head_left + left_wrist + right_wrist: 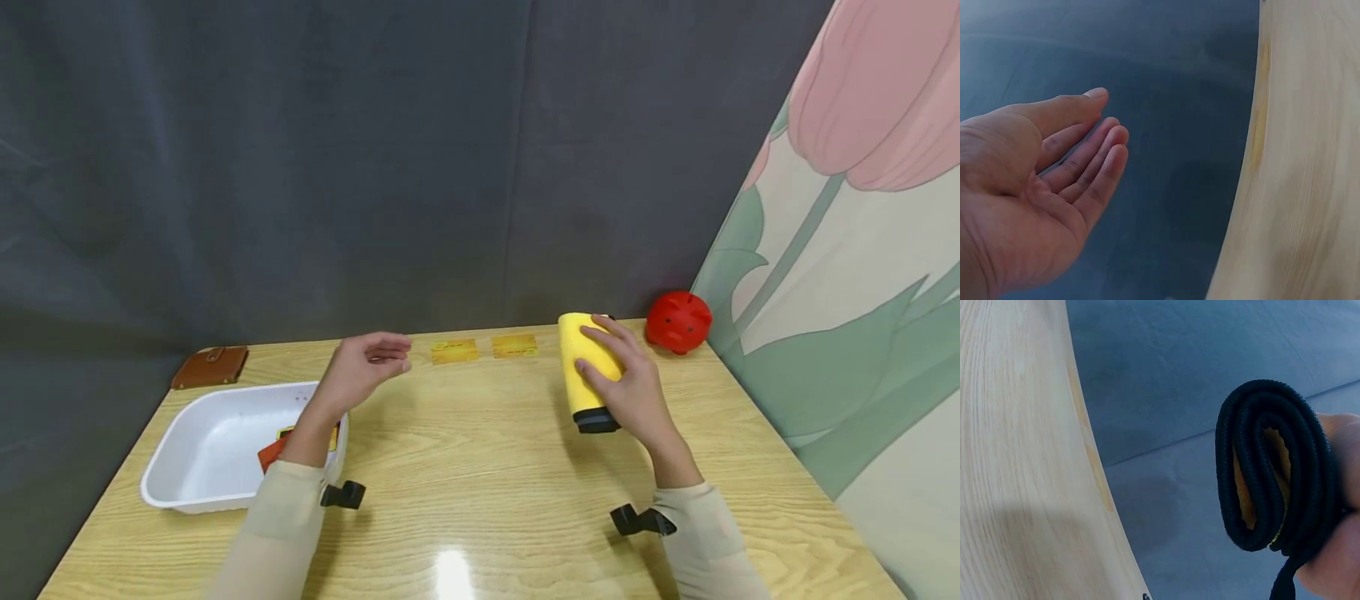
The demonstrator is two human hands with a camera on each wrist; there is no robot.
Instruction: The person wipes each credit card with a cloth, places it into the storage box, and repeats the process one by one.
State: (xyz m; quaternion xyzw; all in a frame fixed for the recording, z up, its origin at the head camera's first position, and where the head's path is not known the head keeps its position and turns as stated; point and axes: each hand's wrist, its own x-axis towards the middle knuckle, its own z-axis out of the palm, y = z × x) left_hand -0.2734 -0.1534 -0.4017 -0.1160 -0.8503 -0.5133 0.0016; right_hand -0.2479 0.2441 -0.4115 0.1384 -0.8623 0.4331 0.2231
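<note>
In the head view the right hand (633, 392)'s fingers grip a rolled yellow cloth (581, 367) above the counter (487, 467), near a red piggy bank (678, 322); only the right wrist view reveals the roll's coiled, black-edged end. The left wrist view bares the left hand (1041, 187)'s palm, its fingers loosely bent side by side, while the head view adds a white tub (180, 492) partly behind that forearm.

A pale cream left sleeve (273, 533) ends in a soft, creased cuff (296, 472); the matching right sleeve (708, 542) appears well to the cuff's right. Both wrists wear small black fittings: the angular left mount (343, 495) juts just beside the cuff, the blocky-ended right mount (627, 520) farther right.
</note>
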